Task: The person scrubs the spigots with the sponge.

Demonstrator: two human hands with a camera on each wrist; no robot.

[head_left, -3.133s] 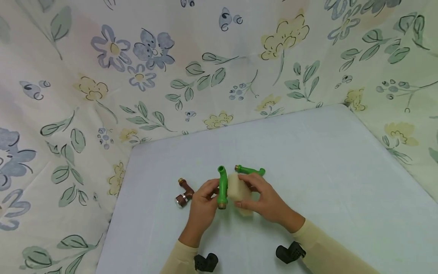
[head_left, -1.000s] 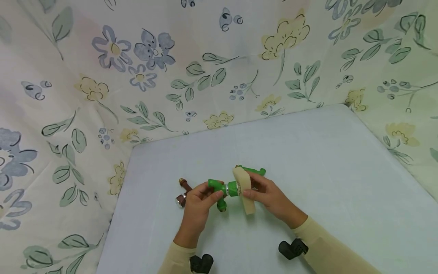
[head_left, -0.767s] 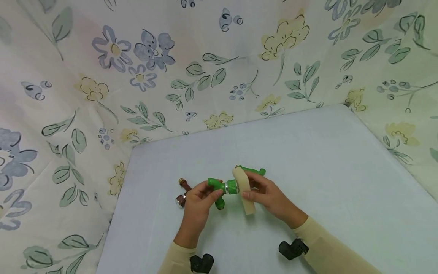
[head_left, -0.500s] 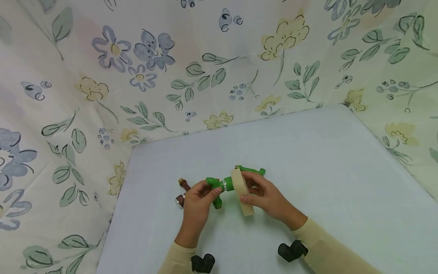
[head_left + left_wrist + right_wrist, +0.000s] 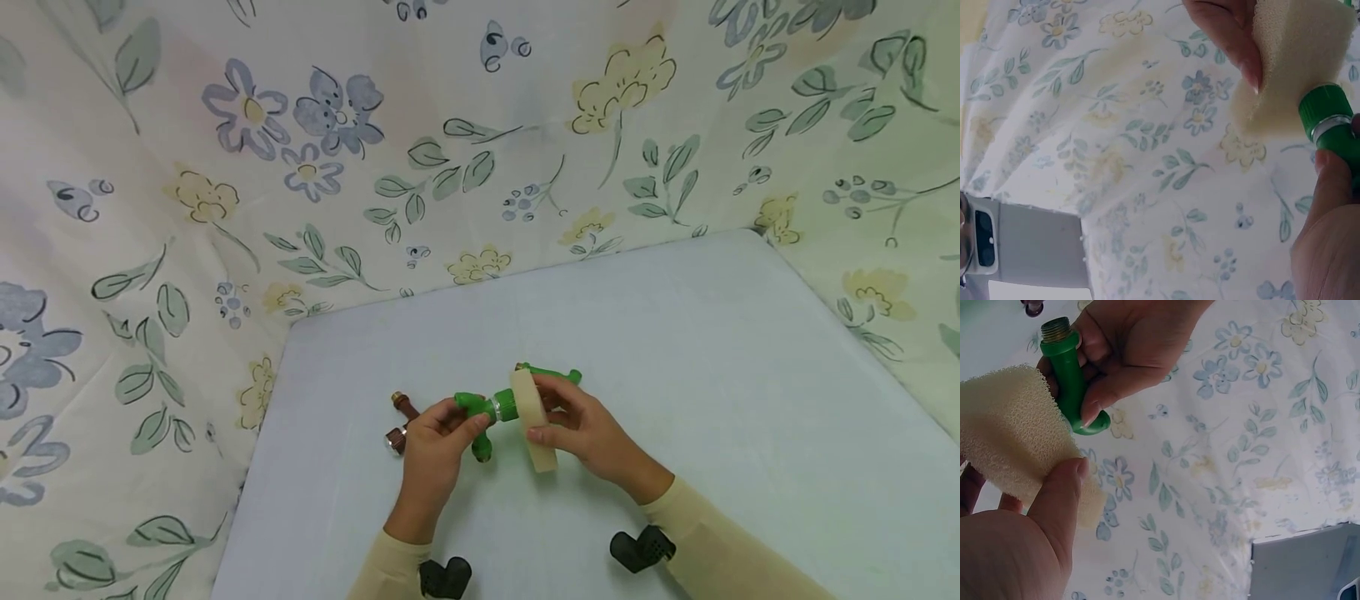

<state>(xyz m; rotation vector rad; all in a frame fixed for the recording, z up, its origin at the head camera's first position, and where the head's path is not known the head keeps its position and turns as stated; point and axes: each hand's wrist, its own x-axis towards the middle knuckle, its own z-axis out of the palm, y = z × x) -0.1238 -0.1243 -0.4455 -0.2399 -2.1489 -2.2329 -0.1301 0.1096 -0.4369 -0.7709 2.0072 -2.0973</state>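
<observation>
My left hand (image 5: 435, 454) pinches a green tap (image 5: 480, 407) by its body, thumb on the near side. The tap's ribbed green knob with a silver ring points right, and its threaded brass end shows in the right wrist view. In my right hand (image 5: 588, 429) is a cream-coloured sponge (image 5: 534, 421), gripped between thumb and fingers and standing on edge. The sponge's face lies right at the tap's knob (image 5: 1324, 105), overlapping its end in the head view. Part of the tap's body is hidden behind my left fingers.
A brown tap (image 5: 405, 408) with a silver-ringed knob lies left of my left hand, partly covered by it. Behind the sponge lies a second green tap (image 5: 558, 373). The white table (image 5: 675, 333) meets a floral cloth (image 5: 450, 150) at the back and sides.
Since about three seconds ago, the held green tap has turned so its knob faces the sponge. The sponge has swung more edge-on. Over the last second both hands have shifted only slightly.
</observation>
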